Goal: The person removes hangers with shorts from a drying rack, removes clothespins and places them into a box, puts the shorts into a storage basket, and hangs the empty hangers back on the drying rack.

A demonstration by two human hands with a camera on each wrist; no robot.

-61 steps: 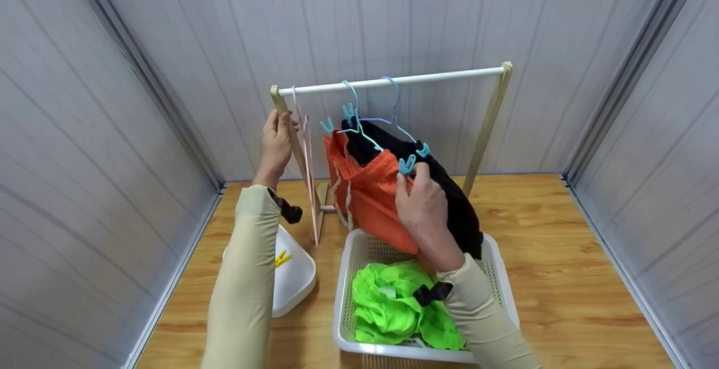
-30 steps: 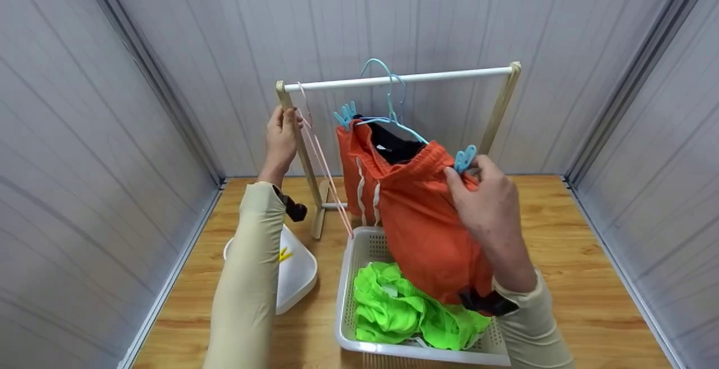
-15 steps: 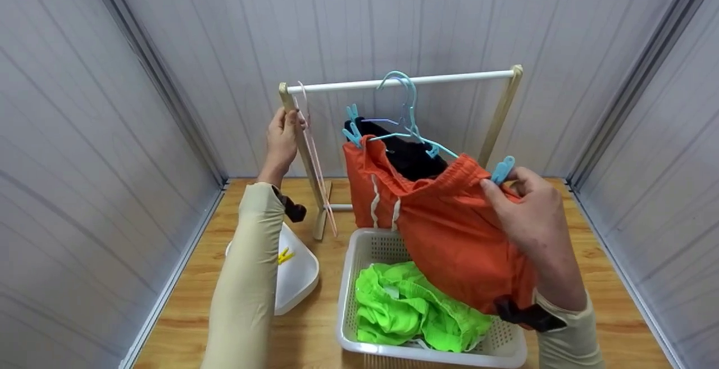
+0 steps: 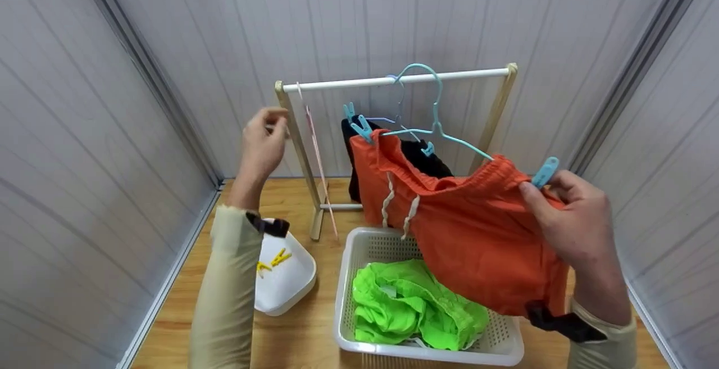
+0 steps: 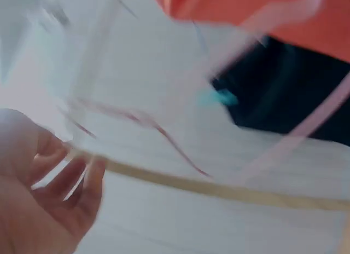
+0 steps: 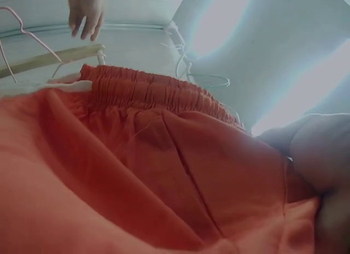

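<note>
My right hand pinches the waistband of the orange shorts at its right end, beside a light-blue clothespin. A second blue clothespin clips the left end to the teal hanger, whose hook overlaps the rail in the head view. The orange cloth fills much of the right wrist view, with a gathered waistband. My left hand is just left of the rack's wooden post, fingers loosely bent, holding nothing. Black shorts hang behind the orange ones on a purple hanger.
A white basket below holds bright green clothing. To its left is a white tray with yellow clothespins. A pink hanger hangs at the left end of the white rail. Panel walls enclose the space.
My right hand has drawn the orange shorts and teal hanger to the right and nearer, away from the black shorts. My left hand has let go of the post and moved left.
</note>
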